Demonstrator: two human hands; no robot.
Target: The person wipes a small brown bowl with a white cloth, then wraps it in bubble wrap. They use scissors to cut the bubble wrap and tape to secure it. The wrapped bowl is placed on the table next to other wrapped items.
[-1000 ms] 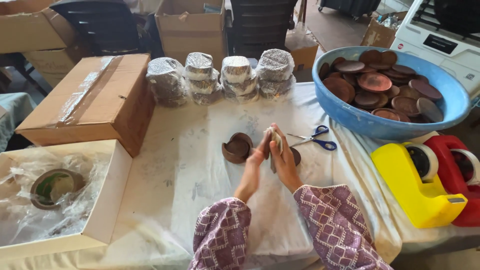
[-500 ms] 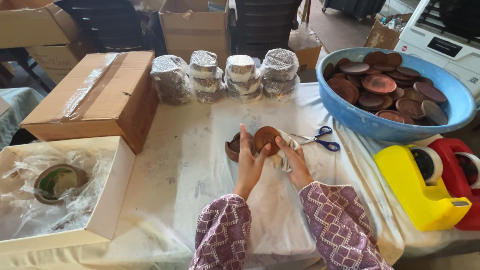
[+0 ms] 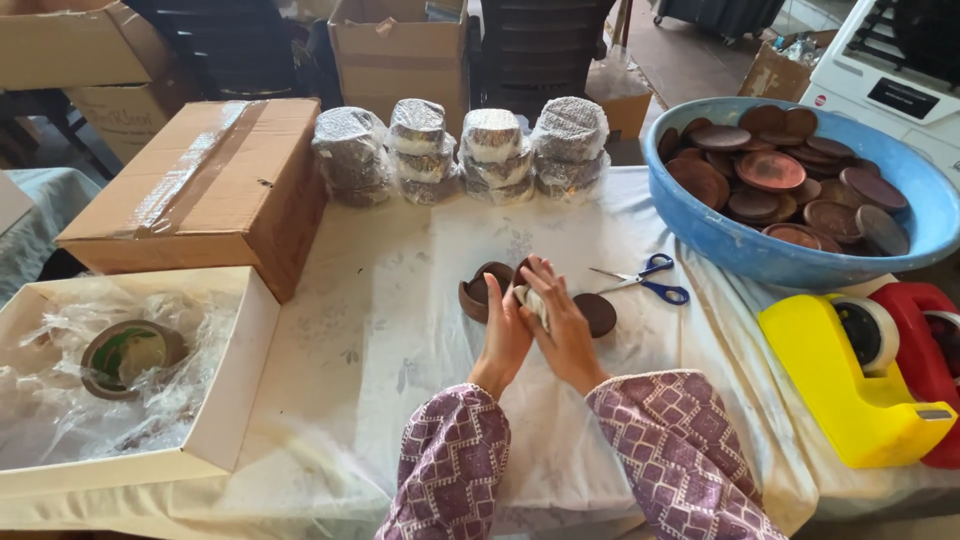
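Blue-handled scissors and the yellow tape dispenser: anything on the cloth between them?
Nothing; head view shows only bare cloth between blue-handled scissors and yellow tape dispenser.

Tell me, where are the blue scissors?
The blue scissors lie on the table, just right of the right hand, in front of the blue basin.

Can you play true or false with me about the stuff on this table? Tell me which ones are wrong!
1. The scissors have blue handles. True.
2. The big bowl is red. False: it is blue, full of brown clay discs.
3. Both hands, left hand and right hand, meet over something pale. True.
4. The tape dispenser nearest the hands is green. False: it is yellow.
5. The brown carton is wide open. False: it is taped shut.
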